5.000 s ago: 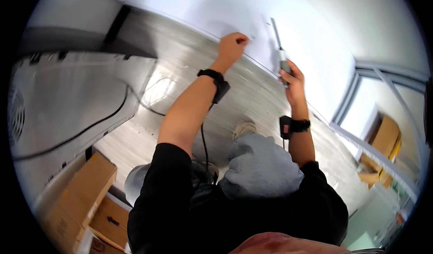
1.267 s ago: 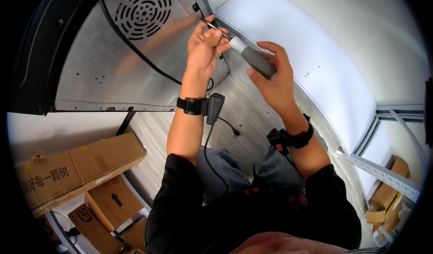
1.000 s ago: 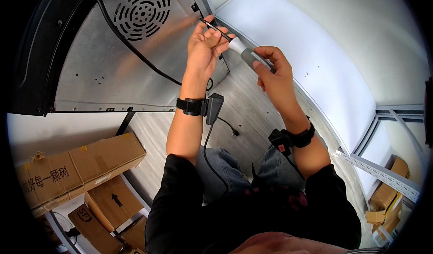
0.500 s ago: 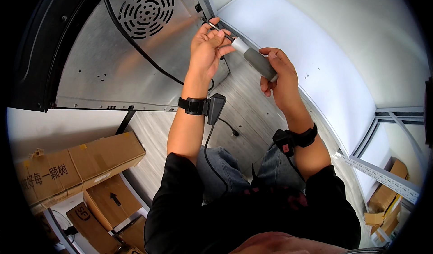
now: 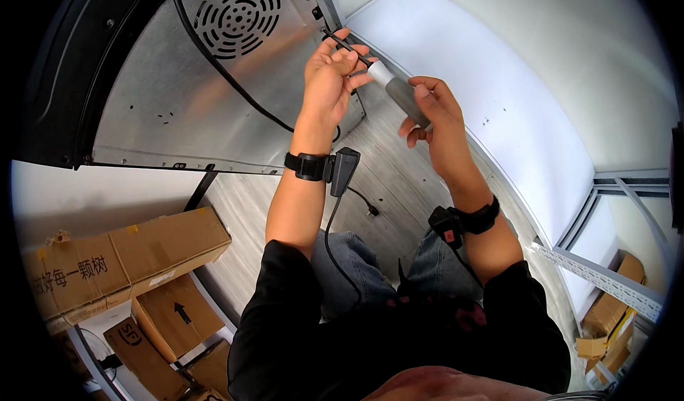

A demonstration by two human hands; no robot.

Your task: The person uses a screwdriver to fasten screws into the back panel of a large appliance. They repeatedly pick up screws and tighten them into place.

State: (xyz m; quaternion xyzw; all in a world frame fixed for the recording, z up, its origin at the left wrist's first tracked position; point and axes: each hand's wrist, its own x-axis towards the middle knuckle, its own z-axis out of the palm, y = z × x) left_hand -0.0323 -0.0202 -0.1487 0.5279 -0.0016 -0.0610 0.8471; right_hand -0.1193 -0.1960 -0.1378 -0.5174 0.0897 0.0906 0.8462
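A screwdriver with a thick grey and white handle slants across the upper middle of the view. My right hand is closed round the back of its handle, thumb on top and fingers curled beneath. Near the front of the tool, my left hand steadies the dark shaft between thumb and fingers. The tip reaches the right edge of a bare metal panel with a round slotted vent. Whatever the tip meets there is too small to make out.
A black cable loops down across the panel, and a plug lies on the wood-look floor. Cardboard boxes stand at lower left. A white board lies to the right, beside a perforated metal rail and more boxes.
My right hand has shifted its hold on the handle, with its fingers curled slightly further left. The panel and vent appear slightly shifted to the right in view.
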